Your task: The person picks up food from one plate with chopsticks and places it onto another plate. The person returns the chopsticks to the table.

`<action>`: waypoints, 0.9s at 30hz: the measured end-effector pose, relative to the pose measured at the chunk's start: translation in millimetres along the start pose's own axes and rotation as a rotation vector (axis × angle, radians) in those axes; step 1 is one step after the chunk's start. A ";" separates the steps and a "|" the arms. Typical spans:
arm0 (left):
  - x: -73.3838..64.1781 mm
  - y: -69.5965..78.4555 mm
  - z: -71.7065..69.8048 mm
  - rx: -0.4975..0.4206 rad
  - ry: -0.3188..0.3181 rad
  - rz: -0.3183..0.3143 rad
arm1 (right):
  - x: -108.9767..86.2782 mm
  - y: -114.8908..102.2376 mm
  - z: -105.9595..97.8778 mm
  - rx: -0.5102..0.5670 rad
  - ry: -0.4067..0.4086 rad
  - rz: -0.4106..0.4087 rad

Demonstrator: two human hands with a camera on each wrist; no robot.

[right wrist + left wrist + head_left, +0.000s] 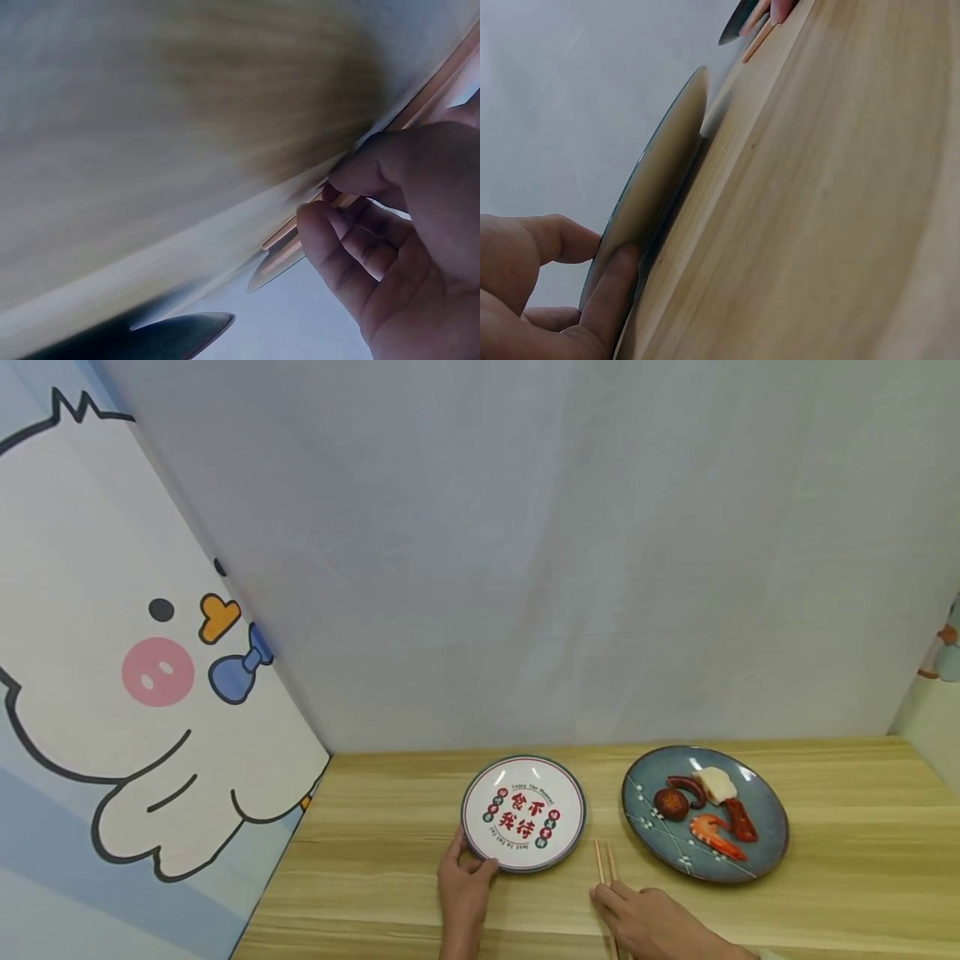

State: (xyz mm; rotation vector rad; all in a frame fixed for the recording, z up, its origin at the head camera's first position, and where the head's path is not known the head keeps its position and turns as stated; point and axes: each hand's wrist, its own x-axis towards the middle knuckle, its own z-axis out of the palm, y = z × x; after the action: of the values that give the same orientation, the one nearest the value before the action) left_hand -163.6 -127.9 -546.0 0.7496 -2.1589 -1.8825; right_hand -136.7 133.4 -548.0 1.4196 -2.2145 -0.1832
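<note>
My left hand (467, 883) grips the near left rim of a white plate (487, 789) with red and green lettering. In the left wrist view the fingers (613, 296) of that hand pinch the plate's edge (649, 184), low over the wood. Between this plate and a blue plate, my right hand (648, 920) holds a pair of wooden chopsticks (599, 858). Their tips point away from me, slightly apart, close over the table. From the right wrist, thumb and fingers show closed around the chopsticks (442, 79).
To the right lies the blue plate (652, 852), bearing a shrimp (716, 837), a mushroom (671, 804), a white piece (716, 784) and reddish-brown pieces (741, 820). Behind the wooden table (390, 827) hangs a pale curtain (570, 568). A cartoon-printed panel (90, 610) borders the left side.
</note>
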 end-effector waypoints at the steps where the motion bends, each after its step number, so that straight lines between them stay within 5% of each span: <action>1: 0.1 -0.6 0.2 -0.001 0.001 0.000 | -0.3 0.1 0.4 0.003 0.001 -0.002; 27: 1.7 -2.1 2.1 -0.022 -0.001 0.012 | -9.2 3.4 0.3 0.061 -0.066 0.046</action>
State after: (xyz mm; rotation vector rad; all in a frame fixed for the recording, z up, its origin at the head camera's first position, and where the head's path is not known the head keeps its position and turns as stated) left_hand -165.5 -127.0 -548.8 0.7298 -2.1346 -1.8980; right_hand -136.5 143.0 -550.1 1.4120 -2.3216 -0.1501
